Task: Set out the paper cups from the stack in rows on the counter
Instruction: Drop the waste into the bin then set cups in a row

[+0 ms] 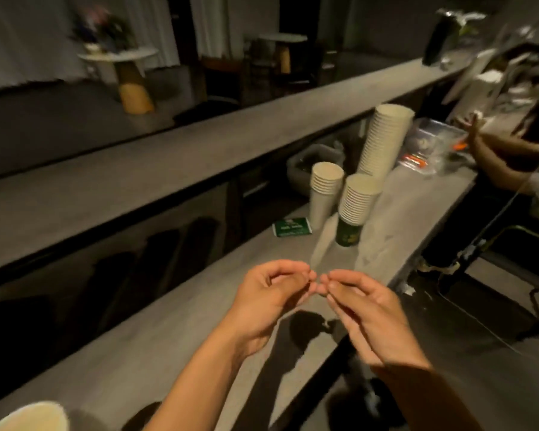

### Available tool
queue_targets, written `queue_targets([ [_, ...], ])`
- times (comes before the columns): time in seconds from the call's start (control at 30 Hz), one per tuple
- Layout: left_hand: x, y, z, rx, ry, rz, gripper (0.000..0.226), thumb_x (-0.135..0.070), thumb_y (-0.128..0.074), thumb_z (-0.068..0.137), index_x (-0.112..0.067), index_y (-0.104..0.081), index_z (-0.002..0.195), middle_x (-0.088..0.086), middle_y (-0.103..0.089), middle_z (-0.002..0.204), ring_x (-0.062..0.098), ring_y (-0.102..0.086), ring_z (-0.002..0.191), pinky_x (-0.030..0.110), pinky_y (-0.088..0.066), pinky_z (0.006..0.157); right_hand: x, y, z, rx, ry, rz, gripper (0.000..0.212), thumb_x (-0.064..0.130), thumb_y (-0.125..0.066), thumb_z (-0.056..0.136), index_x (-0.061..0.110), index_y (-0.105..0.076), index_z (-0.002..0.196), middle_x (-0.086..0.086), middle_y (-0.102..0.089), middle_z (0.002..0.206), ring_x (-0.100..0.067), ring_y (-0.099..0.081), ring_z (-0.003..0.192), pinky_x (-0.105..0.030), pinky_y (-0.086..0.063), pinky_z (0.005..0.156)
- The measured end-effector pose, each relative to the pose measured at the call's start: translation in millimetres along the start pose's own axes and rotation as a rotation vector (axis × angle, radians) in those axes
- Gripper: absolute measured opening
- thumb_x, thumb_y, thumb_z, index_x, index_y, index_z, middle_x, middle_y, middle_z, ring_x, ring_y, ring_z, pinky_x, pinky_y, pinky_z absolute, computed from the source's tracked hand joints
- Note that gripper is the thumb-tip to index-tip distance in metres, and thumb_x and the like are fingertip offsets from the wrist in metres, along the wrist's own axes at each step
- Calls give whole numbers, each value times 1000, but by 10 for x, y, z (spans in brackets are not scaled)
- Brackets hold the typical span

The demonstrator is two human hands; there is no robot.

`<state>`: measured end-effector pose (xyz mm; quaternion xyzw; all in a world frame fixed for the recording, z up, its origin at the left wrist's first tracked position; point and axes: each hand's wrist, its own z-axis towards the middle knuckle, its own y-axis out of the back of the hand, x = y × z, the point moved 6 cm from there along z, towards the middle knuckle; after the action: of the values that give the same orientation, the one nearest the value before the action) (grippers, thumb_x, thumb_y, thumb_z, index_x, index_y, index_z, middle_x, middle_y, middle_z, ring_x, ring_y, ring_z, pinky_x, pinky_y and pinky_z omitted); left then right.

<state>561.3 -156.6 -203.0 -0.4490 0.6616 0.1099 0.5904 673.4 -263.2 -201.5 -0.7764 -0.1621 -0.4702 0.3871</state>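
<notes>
Three stacks of cream paper cups stand on the grey lower counter [175, 331]: a tall stack [383, 141] at the back, a short stack [324, 191] to its left, and a middle stack [357, 206] whose bottom cup is dark green. My left hand [271, 293] and my right hand [364, 306] hover over the counter in front of the stacks. Their fingers are curled and the fingertips nearly meet, with nothing in them. One cup's rim [31, 416] shows at the bottom left corner.
A green packet [291, 227] lies left of the stacks. A raised bar ledge [137, 169] runs along the far side. Clear plastic bags [433, 144] lie behind the tall stack. Another person's arm [504, 157] reaches in at the right. Round tables stand in the background.
</notes>
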Motion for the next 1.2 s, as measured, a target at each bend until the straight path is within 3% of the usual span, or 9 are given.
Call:
queue_targets([
  [0.1,-645,580,-483,-63,-126,82,10,0,-66,97,-6,-73,101,11,-81,97,18,-76,89,23,-60,77,-3,-910,-227,154,-19,-25,28,-1,-66,83,0,-67,111,-23,-76,107,-23,-76,96,-25,-60,87],
  [0.2,-1216,1222,-1011,-152,-221,96,11,-1,-68,96,-8,-74,101,15,-80,106,21,-77,98,26,-60,81,-90,-1851,-460,286,-24,-26,34,0,-67,78,-1,-67,112,-22,-76,107,-24,-77,96,-26,-60,86],
  [0.37,-1926,2326,-1934,-290,-328,115,14,-3,-68,96,-8,-73,108,12,-79,110,22,-75,105,35,-58,96,-465,-3296,-909,506,-23,-141,23,-8,-60,91,3,-68,110,-17,-78,103,-22,-77,92,-27,-59,85],
  [0.6,-2539,3711,-3230,-535,-408,335,16,-7,-73,94,-17,-74,106,3,-79,107,21,-73,112,46,-56,104,-1226,-4880,-1640,813,-23,-351,27,4,-71,91,13,-71,116,-9,-75,117,-23,-71,114,-34,-56,89],
  [0.77,-2764,4457,-4050,-606,-455,572,36,-32,-81,81,-24,-73,115,-8,-76,117,10,-71,114,43,-57,103,-1665,-5791,-2149,1021,351,-600,30,0,-72,90,19,-73,113,4,-75,115,-12,-70,110,-34,-58,95],
  [0.87,-2842,4853,-4396,-619,-434,689,31,-13,-77,91,-25,-71,119,-10,-75,122,5,-69,118,37,-55,105,-1889,-6189,-2345,1178,581,-831,43,-1,-67,91,26,-69,125,14,-69,126,-2,-65,115,-22,-53,97],
  [1.03,-2922,5579,-4795,-938,-462,766,20,-14,-77,92,-21,-73,111,-9,-74,117,5,-69,111,35,-54,104,-2170,-6646,-2431,1271,881,-1102,54,-4,-57,84,13,-65,134,-1,-60,141,6,-44,127,1,-22,105],
  [1.1,-2928,5815,-4882,-1095,-422,753,24,-23,-78,92,-18,-70,113,-3,-71,113,8,-67,102,31,-56,90,-2235,-6771,-2414,1289,967,-1181,58,17,-43,82,13,-64,136,-3,-56,146,-4,-44,135,-3,-20,109],
  [1.2,-2868,6173,-4879,-1220,-207,685,51,-44,-82,85,-15,-59,121,5,-64,110,17,-62,93,33,-51,76,-2414,-6962,-2327,1395,1150,-1306,74,37,-29,77,13,-60,140,-6,-52,151,-21,-44,140,-28,-32,117],
])
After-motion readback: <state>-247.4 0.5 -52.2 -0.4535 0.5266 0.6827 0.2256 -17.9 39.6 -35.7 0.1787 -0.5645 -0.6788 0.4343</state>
